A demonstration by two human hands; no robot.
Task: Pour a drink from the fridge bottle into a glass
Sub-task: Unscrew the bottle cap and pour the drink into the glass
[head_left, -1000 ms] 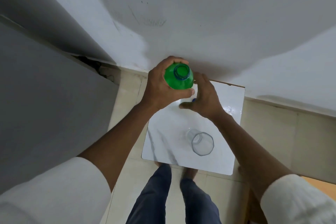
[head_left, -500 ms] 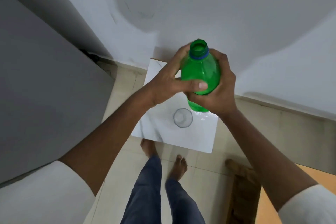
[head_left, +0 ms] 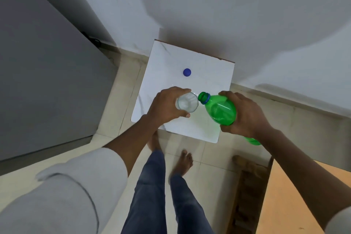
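Two hands share this pour, and both need to stay steady. Nearest, the right hand [head_left: 245, 118] has its grip clamped round the belly of the green plastic bottle [head_left: 221, 111], which lies tilted almost flat with its base toward the person and its open, blue-ringed mouth at the rim of the glass. Just beyond, the left hand [head_left: 167, 107] has its grip closed round the clear faceted drinking glass [head_left: 187, 103], held above the near edge of the white marble-patterned surface [head_left: 207, 66]. Whether liquid is flowing yet cannot be told; the glass looks pale inside.

To do this well, I would keep the bottle mouth just over the rim, not resting on it, and raise the base slowly so the drink comes in a thin stream instead of a gulp. Tilting the glass slightly toward the bottle should cut down froth if the drink is fizzy. Farther off, the small round blue bottle cap [head_left: 187, 72] lies alone, well apart from both hands, ready for closing up afterward.
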